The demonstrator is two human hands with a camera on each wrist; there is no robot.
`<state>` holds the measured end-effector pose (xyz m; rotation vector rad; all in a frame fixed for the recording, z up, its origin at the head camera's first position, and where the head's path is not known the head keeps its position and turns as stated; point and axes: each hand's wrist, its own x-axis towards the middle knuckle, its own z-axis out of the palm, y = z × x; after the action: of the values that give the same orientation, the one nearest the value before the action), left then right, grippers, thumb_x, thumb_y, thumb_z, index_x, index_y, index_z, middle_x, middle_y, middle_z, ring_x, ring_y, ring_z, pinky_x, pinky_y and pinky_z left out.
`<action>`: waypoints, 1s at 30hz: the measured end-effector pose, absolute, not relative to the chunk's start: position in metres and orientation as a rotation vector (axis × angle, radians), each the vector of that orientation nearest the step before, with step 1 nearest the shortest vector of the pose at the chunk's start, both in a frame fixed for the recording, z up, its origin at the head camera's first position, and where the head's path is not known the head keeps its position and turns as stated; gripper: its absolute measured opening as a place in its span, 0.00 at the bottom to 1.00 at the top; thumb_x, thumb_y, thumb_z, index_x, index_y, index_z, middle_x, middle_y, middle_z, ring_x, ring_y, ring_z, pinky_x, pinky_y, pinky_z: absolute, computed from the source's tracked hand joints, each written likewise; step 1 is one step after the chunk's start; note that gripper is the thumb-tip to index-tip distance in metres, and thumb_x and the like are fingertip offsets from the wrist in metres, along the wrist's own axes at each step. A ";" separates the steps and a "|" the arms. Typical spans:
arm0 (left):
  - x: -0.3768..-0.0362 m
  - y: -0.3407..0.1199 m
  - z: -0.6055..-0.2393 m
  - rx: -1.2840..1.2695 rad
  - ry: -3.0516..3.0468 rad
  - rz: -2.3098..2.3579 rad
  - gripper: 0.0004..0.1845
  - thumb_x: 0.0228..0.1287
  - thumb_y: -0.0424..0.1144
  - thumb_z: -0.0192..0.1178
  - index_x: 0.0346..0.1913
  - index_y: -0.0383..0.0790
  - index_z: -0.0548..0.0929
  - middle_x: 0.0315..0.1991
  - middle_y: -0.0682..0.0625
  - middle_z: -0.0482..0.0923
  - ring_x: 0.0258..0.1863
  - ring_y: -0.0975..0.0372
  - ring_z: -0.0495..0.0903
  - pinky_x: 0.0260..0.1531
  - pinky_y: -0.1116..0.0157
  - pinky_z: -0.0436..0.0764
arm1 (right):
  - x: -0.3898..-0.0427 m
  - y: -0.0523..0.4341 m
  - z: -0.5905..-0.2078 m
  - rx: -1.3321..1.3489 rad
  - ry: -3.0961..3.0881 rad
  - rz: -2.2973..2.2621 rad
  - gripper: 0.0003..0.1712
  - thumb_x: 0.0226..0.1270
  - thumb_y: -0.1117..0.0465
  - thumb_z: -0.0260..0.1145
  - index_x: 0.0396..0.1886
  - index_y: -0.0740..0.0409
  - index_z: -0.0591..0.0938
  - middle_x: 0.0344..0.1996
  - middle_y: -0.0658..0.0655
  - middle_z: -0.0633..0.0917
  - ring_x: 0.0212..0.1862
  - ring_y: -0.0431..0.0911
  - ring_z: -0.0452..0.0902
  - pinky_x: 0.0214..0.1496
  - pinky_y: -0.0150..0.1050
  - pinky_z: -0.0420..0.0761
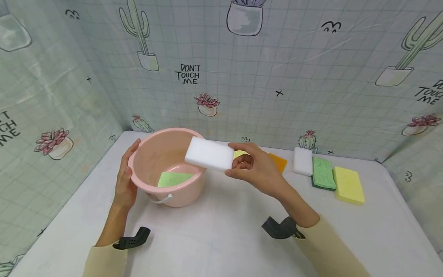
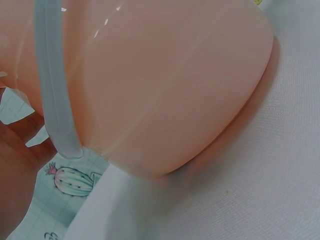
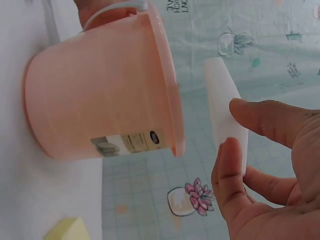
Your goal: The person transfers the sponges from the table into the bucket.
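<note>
My right hand (image 1: 254, 165) pinches a white sponge block (image 1: 210, 154) between thumb and fingers, above the right rim of a pink bucket (image 1: 185, 196). The right wrist view shows the white block edge-on, apart from the rim. At the bucket's left side, my left hand (image 1: 126, 181) holds it by the rim; some of its fingers are hidden in the left wrist view. Inside the bucket lies a light green sponge (image 1: 173, 179), partly covered by the front wall. The bucket's pale handle (image 2: 55, 80) hangs down.
Along the right back of the white table (image 1: 221, 238) lie another white block (image 1: 302, 161), a green sponge (image 1: 323, 173) and a yellow sponge (image 1: 348, 185). An orange sponge (image 1: 278, 162) and a yellow piece (image 1: 238, 154) sit partly behind my right hand. A printed curtain (image 1: 242, 96) surrounds the table.
</note>
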<state>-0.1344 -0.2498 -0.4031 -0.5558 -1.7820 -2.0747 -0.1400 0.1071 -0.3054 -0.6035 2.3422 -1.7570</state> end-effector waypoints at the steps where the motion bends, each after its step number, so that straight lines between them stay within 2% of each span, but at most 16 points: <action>1: -0.134 -0.250 -0.403 -0.553 -1.782 -2.074 0.34 0.68 0.48 0.47 0.73 0.41 0.57 0.74 0.43 0.49 0.69 0.50 0.52 0.63 0.65 0.62 | -0.141 0.104 -0.304 -0.618 2.343 -1.741 0.36 0.51 0.61 0.77 0.61 0.54 0.75 0.48 0.56 0.75 0.40 0.49 0.78 0.41 0.37 0.82; 6: -0.135 -0.250 -0.403 -0.548 -1.790 -2.068 0.34 0.68 0.48 0.46 0.74 0.41 0.57 0.74 0.44 0.50 0.69 0.51 0.51 0.64 0.63 0.60 | -0.148 0.087 -0.296 -0.668 2.318 -1.686 0.34 0.52 0.62 0.76 0.60 0.56 0.75 0.46 0.57 0.75 0.39 0.48 0.79 0.40 0.37 0.82; 12: -0.134 -0.249 -0.402 -0.543 -1.799 -2.066 0.34 0.67 0.49 0.47 0.73 0.41 0.58 0.74 0.42 0.49 0.69 0.51 0.51 0.65 0.61 0.59 | -0.155 0.063 -0.292 -0.696 2.335 -1.641 0.33 0.51 0.63 0.76 0.59 0.58 0.76 0.49 0.56 0.73 0.38 0.46 0.80 0.41 0.36 0.82; 19: -0.135 -0.251 -0.402 -0.582 -1.795 -2.068 0.33 0.68 0.48 0.46 0.73 0.41 0.57 0.74 0.44 0.50 0.70 0.50 0.49 0.66 0.60 0.57 | -0.162 0.037 -0.288 -0.747 2.400 -1.531 0.35 0.49 0.65 0.77 0.59 0.65 0.75 0.51 0.57 0.72 0.35 0.44 0.79 0.37 0.33 0.82; 24: -0.135 -0.251 -0.403 -0.590 -1.797 -2.061 0.33 0.68 0.47 0.46 0.73 0.40 0.57 0.74 0.43 0.50 0.69 0.49 0.50 0.64 0.63 0.62 | -0.166 0.022 -0.285 -0.787 2.466 -1.384 0.36 0.49 0.63 0.77 0.59 0.66 0.74 0.46 0.56 0.73 0.35 0.41 0.80 0.35 0.31 0.80; 25: -0.135 -0.251 -0.403 -0.590 -1.797 -2.061 0.33 0.68 0.48 0.46 0.73 0.40 0.57 0.74 0.43 0.50 0.69 0.49 0.50 0.64 0.64 0.62 | -0.167 0.019 -0.285 -0.808 2.489 -1.344 0.33 0.49 0.63 0.78 0.55 0.66 0.77 0.45 0.56 0.74 0.37 0.39 0.78 0.37 0.29 0.79; 30: -0.136 -0.251 -0.404 -0.590 -1.785 -2.072 0.33 0.68 0.48 0.45 0.73 0.39 0.56 0.74 0.42 0.49 0.70 0.50 0.49 0.65 0.63 0.61 | -0.168 0.007 -0.286 -0.871 2.545 -1.208 0.30 0.49 0.63 0.77 0.53 0.65 0.77 0.45 0.57 0.72 0.39 0.41 0.76 0.36 0.29 0.76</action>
<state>-0.1355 -0.2514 -0.4041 -0.5903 -1.7847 -2.0716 -0.1681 0.0070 -0.2857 -0.8707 2.5455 -1.2078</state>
